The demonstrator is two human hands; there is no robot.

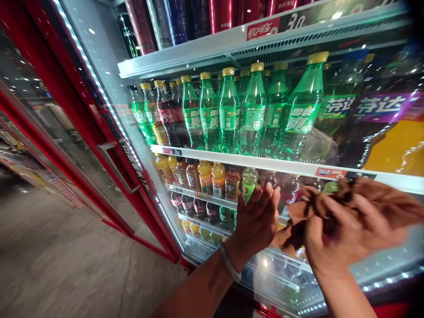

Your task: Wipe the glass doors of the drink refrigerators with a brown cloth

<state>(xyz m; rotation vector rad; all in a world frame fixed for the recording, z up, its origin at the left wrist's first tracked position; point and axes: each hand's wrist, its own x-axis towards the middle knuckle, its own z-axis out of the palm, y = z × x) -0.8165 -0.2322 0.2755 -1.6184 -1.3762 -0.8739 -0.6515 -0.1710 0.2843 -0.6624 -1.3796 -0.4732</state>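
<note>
My left hand, with a grey band on its wrist, is raised in front of the lower drink shelves. Its fingers are stretched out and close together, with nothing seen in them. Whether it touches anything I cannot tell. Crumpled in my right hand is a brown cloth, bunched between the fingers and hanging down on the left side. Just beyond both hands runs a white shelf edge. Behind my left fingertips stands a small bottle with a green label.
Green Sprite bottles line the middle shelf, with Fanta bottles at the right. Cans stand above. Small orange-drink bottles fill a lower row. A red-framed door with a metal handle is on the left, over a grey floor.
</note>
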